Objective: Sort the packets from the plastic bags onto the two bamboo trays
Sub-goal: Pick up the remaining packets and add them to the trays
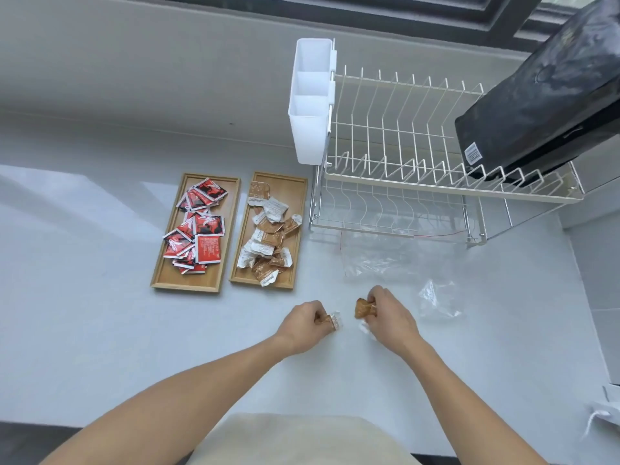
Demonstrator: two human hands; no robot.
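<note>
Two hands over a pale counter [100,297], both forearms cut off by the bottom edge. Dish rack [419,182] stands back right on the counter; a black bag [543,105] leans in its top tier, upper end cut off by the frame edge, label too small to read. White caddy [312,102] hangs on the rack's left end. Clear bags [375,260] lie crumpled in front of the rack, near the right hand; see-through, outlines hard to trace, contents cannot tell. A second clear scrap [436,300] lies just right of that hand.

Left tray [161,273] holds a pile of red packets [198,226]; right tray [295,229], just beside it, holds brown-and-white packets [268,239]. Piles overlap, count unclear, print illegible.

Left hand [307,325] clenched on a packet [333,320]; only its white end sticks out past the fingers, rest hidden. Right hand [385,313] pinches a brown packet [364,307] at its left side, packet partly covered by the fingers. A whitish bit below the right hand, cannot tell what. Both held packets are near each other, below and right of the trays, well apart from them.
</note>
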